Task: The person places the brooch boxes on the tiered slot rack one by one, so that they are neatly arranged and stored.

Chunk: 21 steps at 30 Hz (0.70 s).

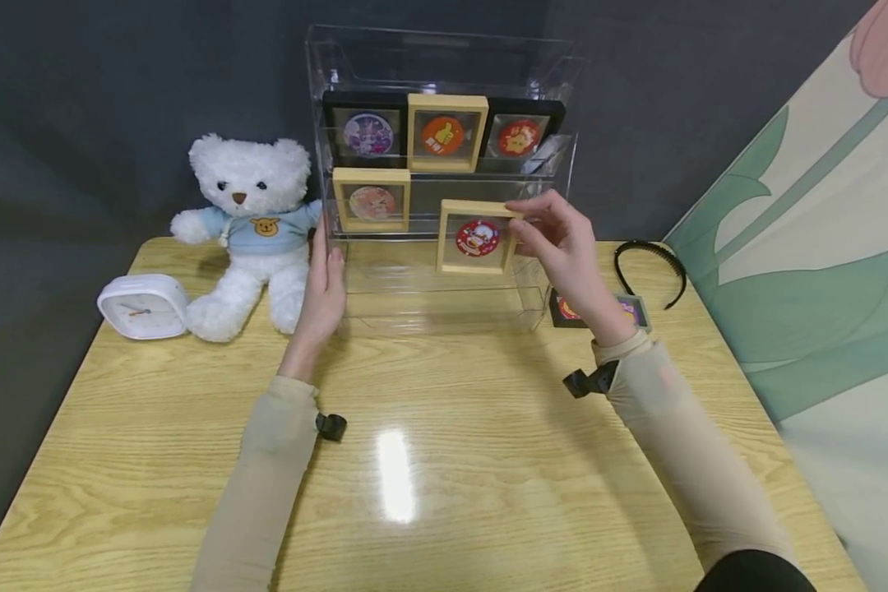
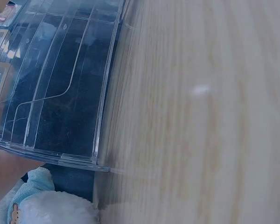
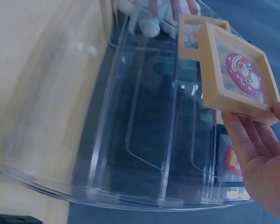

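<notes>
The right hand (image 1: 558,242) pinches a pale wooden frame (image 1: 477,238) by its right side, thumb in front and fingers behind. The frame holds a round red badge with a cartoon figure, and hangs in front of the clear rack (image 1: 432,302), right of the rack's middle and nearer its right edge than its left. In the right wrist view the frame tilts and stands apart from the shelves.

The left hand (image 1: 323,292) rests against the rack's left edge, its fingers fairly straight along the outside of the side panel.

The rack stands at the back edge of the desk (image 1: 488,510), about midway along. At the left end of its second row sits a wooden frame with a pinkish badge (image 1: 372,202). In the row above, a wooden frame with an orange thumbs-up badge (image 1: 444,134) stands between a black frame with a purplish badge (image 1: 367,133) on the left and a black frame with a red-orange badge (image 1: 519,138) on the right.

Left of the rack, near the desk's back left corner, a white teddy bear (image 1: 250,234) in a blue top sits beside a white clock (image 1: 145,307), which is by the left edge. Toward the back right corner lie small framed badges (image 1: 566,312), partly hidden by the right forearm, and a black headband (image 1: 651,251). Dark cloth (image 1: 673,107) covers the back; a flower-patterned panel (image 1: 844,247) borders the right edge.
</notes>
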Tool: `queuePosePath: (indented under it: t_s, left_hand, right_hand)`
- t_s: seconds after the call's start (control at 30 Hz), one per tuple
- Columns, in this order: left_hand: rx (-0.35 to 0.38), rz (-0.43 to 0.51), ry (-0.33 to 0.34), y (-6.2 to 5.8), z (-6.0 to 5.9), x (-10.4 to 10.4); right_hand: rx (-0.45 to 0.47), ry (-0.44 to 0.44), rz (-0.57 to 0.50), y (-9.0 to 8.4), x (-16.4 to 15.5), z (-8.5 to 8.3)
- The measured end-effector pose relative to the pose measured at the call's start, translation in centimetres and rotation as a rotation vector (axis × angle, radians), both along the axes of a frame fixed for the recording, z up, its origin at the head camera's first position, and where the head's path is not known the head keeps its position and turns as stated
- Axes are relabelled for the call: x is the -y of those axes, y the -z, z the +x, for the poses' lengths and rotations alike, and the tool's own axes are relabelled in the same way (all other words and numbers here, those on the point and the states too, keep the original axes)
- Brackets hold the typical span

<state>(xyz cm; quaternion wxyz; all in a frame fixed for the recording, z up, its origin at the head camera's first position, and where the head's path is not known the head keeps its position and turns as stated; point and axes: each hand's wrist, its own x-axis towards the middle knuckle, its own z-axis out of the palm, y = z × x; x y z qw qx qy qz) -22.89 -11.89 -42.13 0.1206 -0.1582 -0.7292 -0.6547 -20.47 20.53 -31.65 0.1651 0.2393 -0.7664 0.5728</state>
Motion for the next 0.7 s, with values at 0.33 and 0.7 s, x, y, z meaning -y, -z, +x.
queuePosePath:
  t_s: [0.33, 0.7]
  left_hand:
    - [0.002, -0.004, 0.0, 0.2, -0.1, 0.1]
    - [0.023, -0.005, 0.0, 0.1, 0.0, 0.1]
  right_hand:
    - [-0.031, 0.042, 0.003, -2.5, 0.4, -2.8]
    - [-0.04, 0.051, -0.032, -2.8, 1.4, -4.6]
